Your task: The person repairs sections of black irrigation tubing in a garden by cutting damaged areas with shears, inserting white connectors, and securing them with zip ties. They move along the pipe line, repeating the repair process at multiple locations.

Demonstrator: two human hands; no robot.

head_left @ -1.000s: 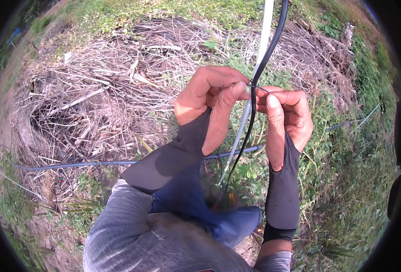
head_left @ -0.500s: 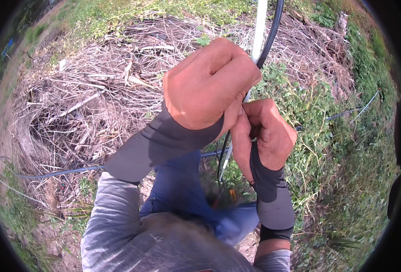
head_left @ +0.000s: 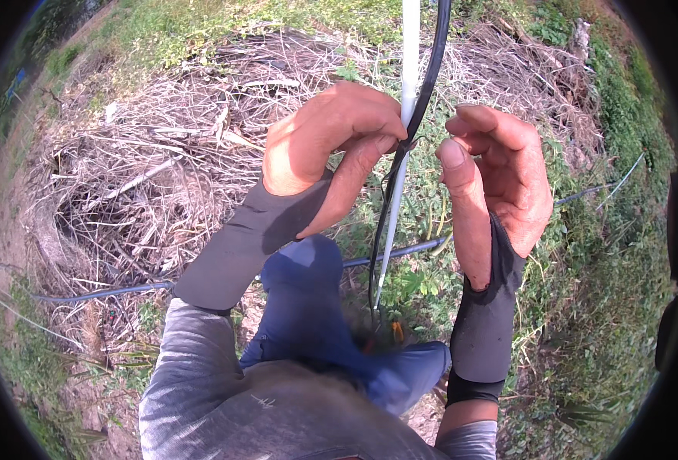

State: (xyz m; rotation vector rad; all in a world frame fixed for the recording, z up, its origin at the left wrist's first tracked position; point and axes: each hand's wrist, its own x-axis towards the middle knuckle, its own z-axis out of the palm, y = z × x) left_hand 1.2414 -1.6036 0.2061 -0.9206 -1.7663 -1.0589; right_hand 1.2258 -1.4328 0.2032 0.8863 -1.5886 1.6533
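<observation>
A white pole (head_left: pixel 410 65) stands upright in front of me, with a black cable (head_left: pixel 429 77) running down beside it and crossing it at hand height. My left hand (head_left: pixel 331 134) is closed in a pinch at the left side of that crossing, thumb against fingers. What lies between the fingertips is too small to make out; a dark band or knot (head_left: pixel 405 146) shows right beside them on the pole. To the right of the pole, my right hand (head_left: pixel 503 172) is open, fingers curved and thumb apart, touching nothing. Below, thin black strands (head_left: pixel 375 268) hang along the pole.
A dark blue hose (head_left: pixel 408 249) crosses the ground behind the pole. Dry stalks (head_left: pixel 147 184) lie heaped at the left and far side, with green weeds (head_left: pixel 584 284) to the right. A small orange thing (head_left: pixel 397 331) shows near the pole's foot, by my legs.
My right hand has moved off the pole to the right and opened. My left hand has shifted slightly down and left, still pinching beside the pole. The pole's upper part appears further left.
</observation>
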